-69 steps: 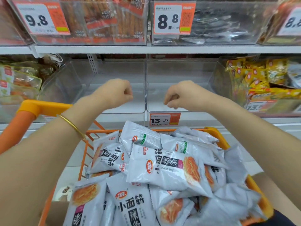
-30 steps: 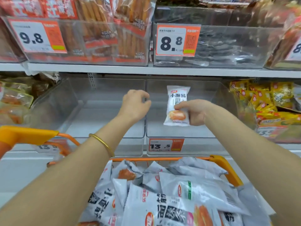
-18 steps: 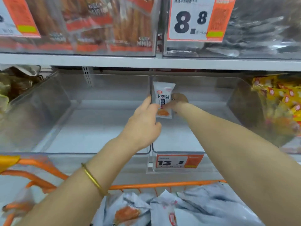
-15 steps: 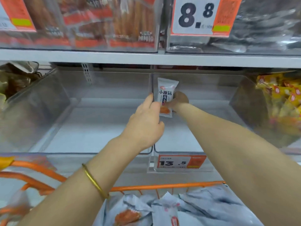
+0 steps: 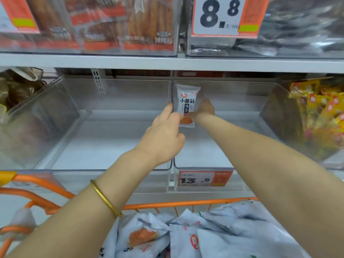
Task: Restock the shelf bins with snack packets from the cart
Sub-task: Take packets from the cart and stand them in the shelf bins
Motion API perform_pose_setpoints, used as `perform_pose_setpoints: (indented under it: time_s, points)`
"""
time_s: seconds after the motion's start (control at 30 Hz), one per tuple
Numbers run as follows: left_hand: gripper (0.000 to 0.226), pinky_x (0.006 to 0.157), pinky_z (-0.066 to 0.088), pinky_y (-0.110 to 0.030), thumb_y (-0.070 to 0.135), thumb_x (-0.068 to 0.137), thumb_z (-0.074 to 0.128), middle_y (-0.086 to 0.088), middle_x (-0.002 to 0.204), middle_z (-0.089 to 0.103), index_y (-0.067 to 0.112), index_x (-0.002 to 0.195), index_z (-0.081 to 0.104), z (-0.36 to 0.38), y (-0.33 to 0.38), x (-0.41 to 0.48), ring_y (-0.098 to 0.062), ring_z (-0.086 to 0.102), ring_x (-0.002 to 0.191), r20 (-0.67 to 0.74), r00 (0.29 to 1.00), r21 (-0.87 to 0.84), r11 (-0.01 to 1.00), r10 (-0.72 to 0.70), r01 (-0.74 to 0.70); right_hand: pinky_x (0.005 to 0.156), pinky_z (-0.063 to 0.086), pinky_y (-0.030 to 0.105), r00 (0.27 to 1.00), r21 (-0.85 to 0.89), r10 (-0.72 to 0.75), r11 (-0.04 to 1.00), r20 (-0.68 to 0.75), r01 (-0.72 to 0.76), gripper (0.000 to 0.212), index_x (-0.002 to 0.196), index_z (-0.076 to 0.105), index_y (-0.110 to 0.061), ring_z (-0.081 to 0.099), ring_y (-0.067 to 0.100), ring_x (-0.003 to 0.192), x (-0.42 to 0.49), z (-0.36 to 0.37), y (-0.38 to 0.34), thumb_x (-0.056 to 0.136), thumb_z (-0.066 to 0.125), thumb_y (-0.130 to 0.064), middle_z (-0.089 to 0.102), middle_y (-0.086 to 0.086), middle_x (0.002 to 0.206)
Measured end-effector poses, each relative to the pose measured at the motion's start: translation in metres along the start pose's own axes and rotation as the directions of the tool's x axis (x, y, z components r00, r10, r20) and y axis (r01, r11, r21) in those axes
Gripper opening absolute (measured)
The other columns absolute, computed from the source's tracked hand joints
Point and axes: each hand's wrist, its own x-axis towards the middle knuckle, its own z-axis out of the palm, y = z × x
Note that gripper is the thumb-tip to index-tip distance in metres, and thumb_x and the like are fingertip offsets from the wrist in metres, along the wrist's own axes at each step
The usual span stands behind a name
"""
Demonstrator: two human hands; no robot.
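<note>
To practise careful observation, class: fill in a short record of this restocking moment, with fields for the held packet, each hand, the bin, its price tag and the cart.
item held: white foil snack packet, upright, back left of the bin
right hand: grips the packet's right side
left hand: touches the packet's lower left edge; grip unclear
target: clear plastic shelf bin
label: orange and white price tag, 13.5, on the bin's front
supply: orange wire cart holding more white snack packets

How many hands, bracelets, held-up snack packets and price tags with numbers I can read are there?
hands: 2, left hand, right hand
gold bracelet: 1
snack packet, held up: 1
readable price tags: 2, 8.8 tag, 13.5 tag
Total: 6
</note>
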Motion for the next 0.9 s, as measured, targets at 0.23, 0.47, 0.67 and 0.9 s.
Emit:
perform_pose_setpoints:
  time_s: [0.23, 0.47, 0.67, 0.9]
  points:
    - [0.045, 0.112, 0.018, -0.035, 0.024, 0.092, 0.052, -0.002, 0.156, 0.013, 0.023, 0.135, 0.042, -0.021, 0.021, -0.023, -0.020, 0.011, 0.141, 0.002, 0.998, 0.107, 0.992, 0.068, -0.067, 0.080, 0.055, 0.040, 0.931, -0.084, -0.331, 0.935, 0.151, 0.346, 0.018, 0.096, 0.059, -0.009, 0.060, 0.024, 0.083, -0.090, -0.092, 0.010, 0.081, 0.067, -0.007, 0.064, 0.012, 0.093]
    - [0.016, 0.065, 0.030, -0.013, 0.019, 0.087, 0.061, 0.007, 0.096, 0.053, 0.017, 0.101, 0.067, -0.030, 0.072, -0.056, -0.010, 0.050, 0.092, 0.179, 0.959, 0.165, 0.954, 0.222, -0.251, 0.067, 0.057, 0.028, 0.749, -0.109, -0.336, 0.873, 0.571, 0.475, 0.006, 0.086, 0.071, -0.015, 0.062, 0.007, 0.062, -0.213, -0.156, 0.040, 0.081, 0.072, -0.019, 0.071, 0.004, 0.079]
    - [0.015, 0.082, 0.048, -0.024, 0.026, 0.085, 0.064, 0.005, 0.098, 0.060, 0.022, 0.099, 0.068, -0.026, 0.085, -0.071, -0.010, 0.057, 0.091, 0.417, 0.902, 0.140, 0.972, 0.115, -0.189, 0.066, 0.042, 0.013, 0.735, -0.246, -0.381, 0.771, 0.561, 0.587, 0.026, 0.099, 0.072, -0.014, 0.059, 0.007, 0.077, -0.222, -0.142, 0.056, 0.081, 0.071, -0.033, 0.069, -0.004, 0.090]
    - [0.019, 0.089, 0.050, -0.029, 0.029, 0.086, 0.064, 0.002, 0.101, 0.067, 0.020, 0.102, 0.066, -0.026, 0.076, -0.078, -0.013, 0.062, 0.095, 0.417, 0.905, -0.127, 0.991, 0.088, -0.038, 0.065, 0.049, 0.028, 0.809, -0.041, -0.517, 0.835, 0.280, 0.549, 0.012, 0.077, 0.065, -0.010, 0.055, 0.014, 0.067, -0.217, -0.146, 0.054, 0.088, 0.063, -0.015, 0.059, 0.001, 0.068]
